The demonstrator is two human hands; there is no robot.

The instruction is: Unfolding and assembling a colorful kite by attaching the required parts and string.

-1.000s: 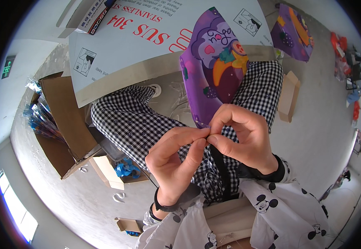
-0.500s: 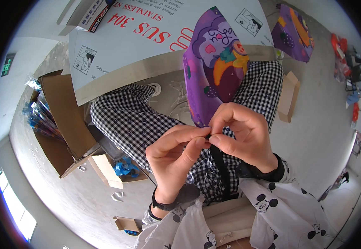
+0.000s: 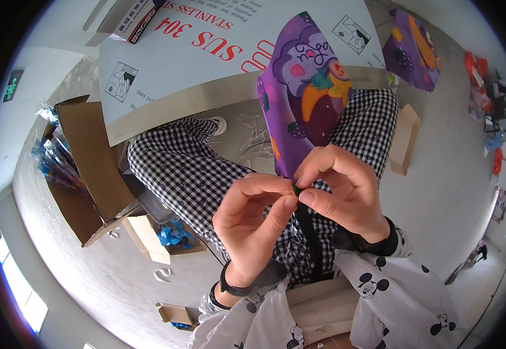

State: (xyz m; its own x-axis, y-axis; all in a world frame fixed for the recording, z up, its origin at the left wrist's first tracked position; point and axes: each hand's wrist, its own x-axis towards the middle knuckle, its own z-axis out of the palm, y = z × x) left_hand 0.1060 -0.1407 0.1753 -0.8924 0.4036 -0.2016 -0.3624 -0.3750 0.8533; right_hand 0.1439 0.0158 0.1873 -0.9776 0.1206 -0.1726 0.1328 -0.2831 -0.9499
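A purple printed sheet [image 3: 305, 93], patterned with cartoon fruit and coming to a point at each end, stretches from the table edge down over my lap. At its near tip both hands meet, fingertips almost touching. My left hand [image 3: 247, 218] pinches there with thumb and forefinger. From the other side my right hand [image 3: 346, 192] pinches the same spot, its other fingers curled. Between the fingertips shows a tiny dark green piece [image 3: 297, 189]; whether it is part of the sheet I cannot tell.
Ahead stands a table [image 3: 177, 70] with a printed film top, a tape dispenser box [image 3: 130, 23] on it. Another purple sheet [image 3: 413, 52] hangs at the right. On the floor are a large carton [image 3: 93, 168] of wrapped goods, an open box [image 3: 151, 238] with blue pieces and a cardboard tray [image 3: 405, 139].
My left hand has shifted slightly right, and its thumb sits a little apart from the right thumb. The dark green piece shows more clearly between the fingertips.
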